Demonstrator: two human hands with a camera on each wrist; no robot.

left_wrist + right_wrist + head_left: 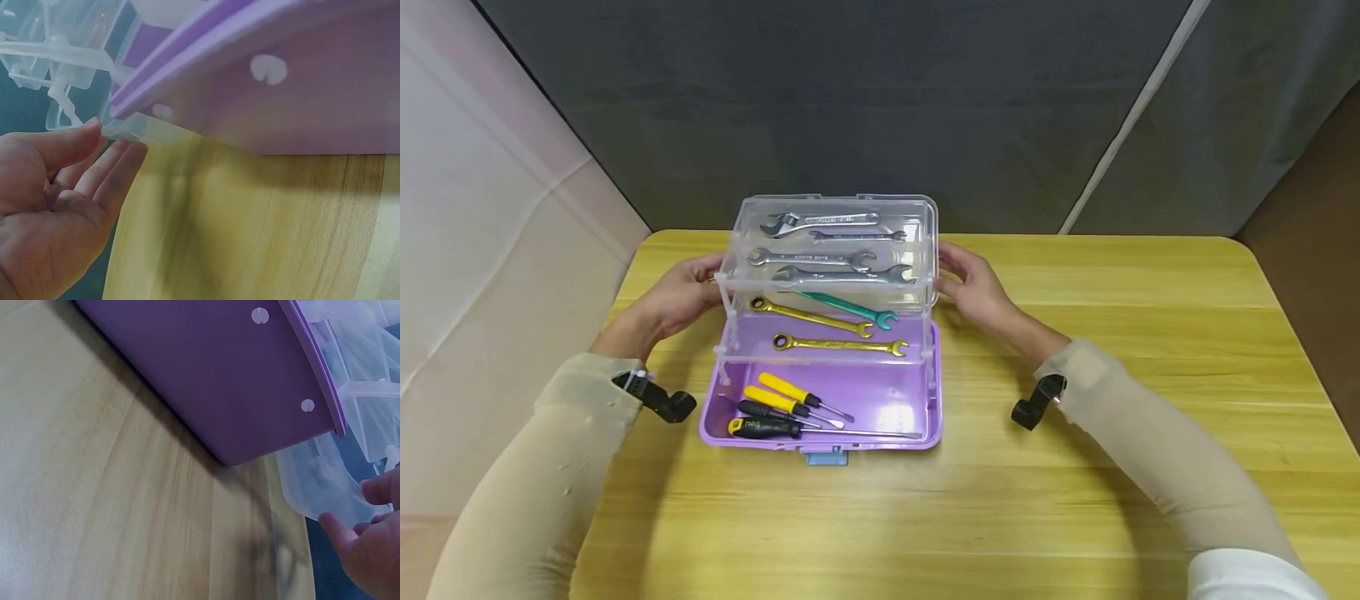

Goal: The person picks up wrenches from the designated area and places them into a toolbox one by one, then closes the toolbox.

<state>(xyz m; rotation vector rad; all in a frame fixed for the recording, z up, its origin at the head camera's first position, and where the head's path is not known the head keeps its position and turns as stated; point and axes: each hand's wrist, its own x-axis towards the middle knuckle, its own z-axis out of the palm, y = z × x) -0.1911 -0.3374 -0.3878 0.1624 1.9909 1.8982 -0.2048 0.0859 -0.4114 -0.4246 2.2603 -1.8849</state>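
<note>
A purple toolbox [934,383] stands open, its clear lid [931,218] tipped back behind it. At the lid's left side, my left hand [681,296] pinches the edge between thumb and fingers, seen close in the left wrist view. My right hand [973,287] holds the opposite edge, fingertips at the clear plastic in the right wrist view. Between the hands, the raised upper tray holds silver wrenches [808,259] and an adjustable wrench [827,221]. The lower tray carries two gold wrenches [842,344] and a green wrench [850,308].
Several screwdrivers [767,428] with yellow or black handles lie in the purple base. A blue latch [826,457] hangs at its front. The box stands on a wooden table [1000,517], with a dark grey curtain [850,100] behind the far edge.
</note>
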